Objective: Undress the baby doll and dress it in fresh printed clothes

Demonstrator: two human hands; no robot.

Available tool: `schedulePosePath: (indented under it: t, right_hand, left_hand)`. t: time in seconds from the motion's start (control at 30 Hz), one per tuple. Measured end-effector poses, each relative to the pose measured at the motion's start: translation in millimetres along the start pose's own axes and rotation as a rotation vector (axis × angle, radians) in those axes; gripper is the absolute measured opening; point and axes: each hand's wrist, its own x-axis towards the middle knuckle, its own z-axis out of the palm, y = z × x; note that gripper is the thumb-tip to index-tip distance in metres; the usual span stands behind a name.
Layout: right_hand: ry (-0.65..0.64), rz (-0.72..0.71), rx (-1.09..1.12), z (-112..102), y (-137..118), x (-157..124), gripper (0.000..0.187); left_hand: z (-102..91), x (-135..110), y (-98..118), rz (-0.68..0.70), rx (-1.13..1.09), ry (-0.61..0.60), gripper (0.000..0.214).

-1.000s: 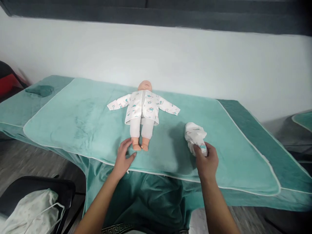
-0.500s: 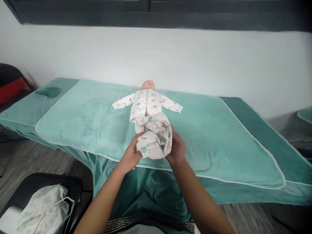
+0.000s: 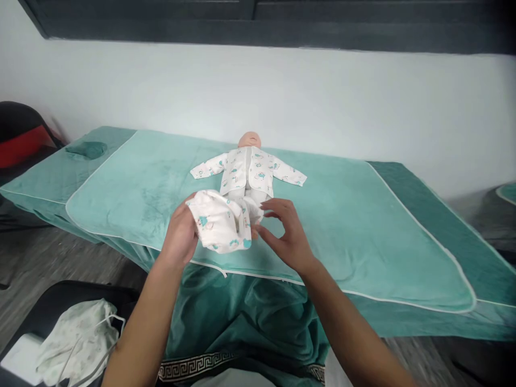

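A baby doll (image 3: 250, 140) lies on its back, its head toward the wall and its legs toward me. It wears a white jacket (image 3: 261, 171) with a teal print, the sleeves stretched out to both sides. My left hand (image 3: 181, 231) is closed on matching baby pants (image 3: 220, 223), bunched up over the doll's lower legs. Beside the doll's foot, my right hand (image 3: 286, 231) is open, with thumb and fingers curved apart and their tips close to the white cloth. Whether those tips touch the foot or the cloth, I cannot tell.
A pale green blanket (image 3: 363, 231) covers the padded table, which has a hole (image 3: 86, 150) at its left end. On a black chair (image 3: 97, 290) at lower left lie a patterned cloth bundle (image 3: 76, 333) and a white box (image 3: 22, 359). The wall (image 3: 322, 97) rises behind.
My left hand has moved left and up with the pants, turning them. My right hand has let go of the pants and opened beside the doll's foot.
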Motion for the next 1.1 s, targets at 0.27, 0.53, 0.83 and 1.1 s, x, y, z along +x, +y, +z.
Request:
schedulePosePath:
  t: [0.27,0.53,0.83,1.1]
  right_hand:
    - [-0.36,-0.557,-0.369,-13,-53,85,0.02]
    - [-0.53,-0.726,-0.226,-22,-68,107,0.017]
    - [-0.548,-0.69,-0.561,-15,-79,102,0.014]
    - [-0.701,-0.423,-0.584,-24,-69,111,0.035]
  left_hand:
    - [17.0,23,37,0.082,0.06,-0.109,0.023]
    - [5.4,33,55,0.142,0.088,0.113,0.027]
    - [10.5,36,67,0.031,0.106,0.042,0.037]
    - [-1.7,34,71,0.073,0.076,-0.086,0.044]
